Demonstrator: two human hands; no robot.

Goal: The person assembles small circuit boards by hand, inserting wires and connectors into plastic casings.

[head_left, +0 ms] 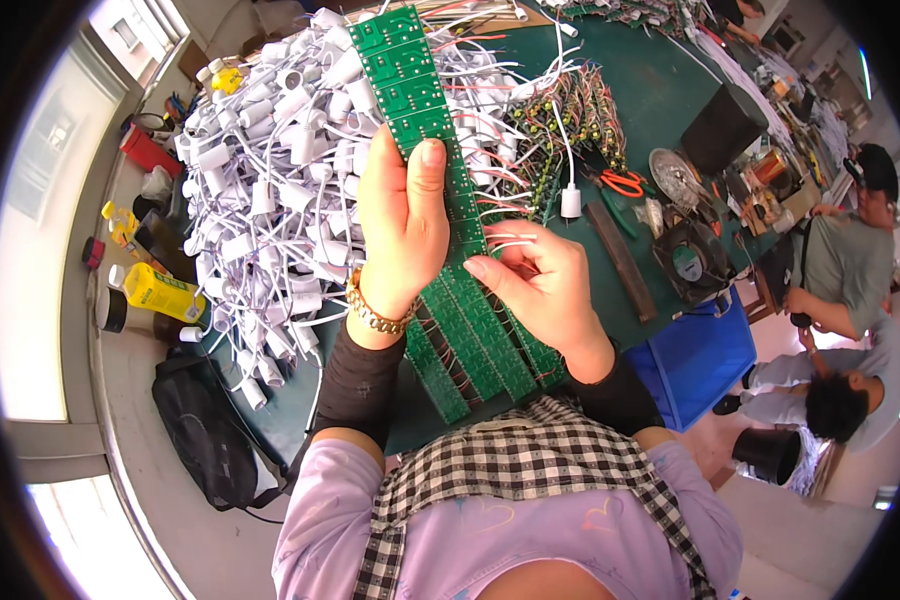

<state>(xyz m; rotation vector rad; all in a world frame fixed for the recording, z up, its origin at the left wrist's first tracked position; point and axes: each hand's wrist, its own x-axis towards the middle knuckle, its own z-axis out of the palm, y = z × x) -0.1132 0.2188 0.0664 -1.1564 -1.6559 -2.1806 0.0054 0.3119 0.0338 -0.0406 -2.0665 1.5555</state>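
My left hand (402,215) is closed around a long green circuit board strip (400,75), with the thumb lying along its face. The strip stands tilted up over the table, and thin wires stick out from its right edge. At the lower right edge of the strip, my right hand (545,290) pinches thin white wires (510,240) between thumb and fingers; the exact fingertip contact is partly hidden. More green circuit board strips (470,340) lie side by side under my hands. Left of the strip, a big heap of white lamp sockets with cables (280,170) covers the table.
Wired boards (580,120) lie beyond my right hand, near orange-handled scissors (622,182), a dark bar (620,262) and a fan (688,260). A blue bin (695,350) stands at right, a black bag (215,430) at left. Two people are at the right.
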